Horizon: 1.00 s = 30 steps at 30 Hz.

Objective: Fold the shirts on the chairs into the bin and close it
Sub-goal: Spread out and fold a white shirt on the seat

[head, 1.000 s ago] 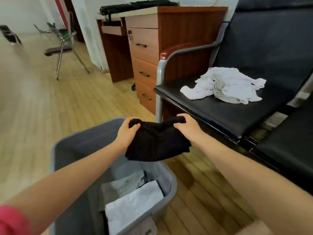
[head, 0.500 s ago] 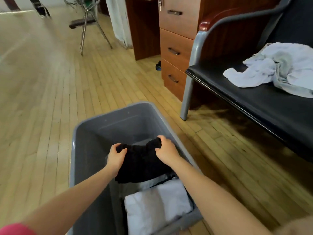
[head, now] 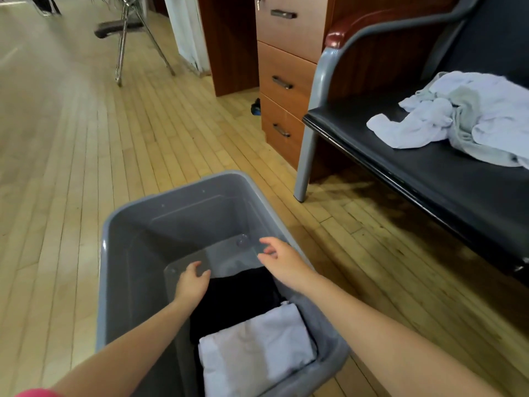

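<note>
Wooden plank floor all around, a brown drawer cabinet at the back beside a black chair. On that seat, a crumpled white shirt lies unfolded. Down front stands the grey bin, lid off, and inside it a folded black shirt sits flat next to a folded white shirt nearer the camera. Left hand hovers at the black fabric's edge, fingers relaxed, gripping nothing; right hand likewise loose and empty just above.
</note>
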Tool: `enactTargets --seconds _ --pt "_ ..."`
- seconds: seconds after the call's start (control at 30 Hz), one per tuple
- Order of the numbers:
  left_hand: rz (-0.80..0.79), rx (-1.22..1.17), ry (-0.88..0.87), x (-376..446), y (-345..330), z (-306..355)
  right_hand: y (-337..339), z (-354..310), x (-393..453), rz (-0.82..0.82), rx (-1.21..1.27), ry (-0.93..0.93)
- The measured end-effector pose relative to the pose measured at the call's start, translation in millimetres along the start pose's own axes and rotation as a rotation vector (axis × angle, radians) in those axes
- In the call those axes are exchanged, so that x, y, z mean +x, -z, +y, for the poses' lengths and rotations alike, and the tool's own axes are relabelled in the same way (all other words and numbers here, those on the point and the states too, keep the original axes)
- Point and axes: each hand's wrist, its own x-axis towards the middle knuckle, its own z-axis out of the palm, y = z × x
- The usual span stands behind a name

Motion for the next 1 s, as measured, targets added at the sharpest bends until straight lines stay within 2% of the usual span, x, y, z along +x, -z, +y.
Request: enactTargets --seconds 0.13,0.27,0.4,0.5,0.57,0.77,0.93,1.0 --pt "-0.016 -0.092 -0.183 -15 -2 68 43 -36 -8 0.093 0.144 0.055" --pt "-0.090 -0.225 -0.387 -39 -7 171 129 -72 -19 0.334 0.161 0.141" --pt "-0.187 -0.226 -0.646 -70 -34 273 229 -66 -40 0.567 0.001 0.109" --pt "-0.184 -0.143 -0.867 -91 -63 335 289 -45 -61 0.692 -0.191 0.030" --pt "-0.185 -0.084 -0.972 -96 -86 370 323 -27 -72 0.756 -0.224 -0.029" --pt "-0.166 -0.063 -0.986 -84 -160 447 409 10 -68 0.906 -0.316 -0.147" --pt "-0.250 -0.166 -1.055 -78 -207 481 460 20 -32 0.981 -0.324 -0.085" --pt "-0.239 -0.203 -1.154 -74 -219 487 476 16 -8 0.993 -0.373 -0.064"
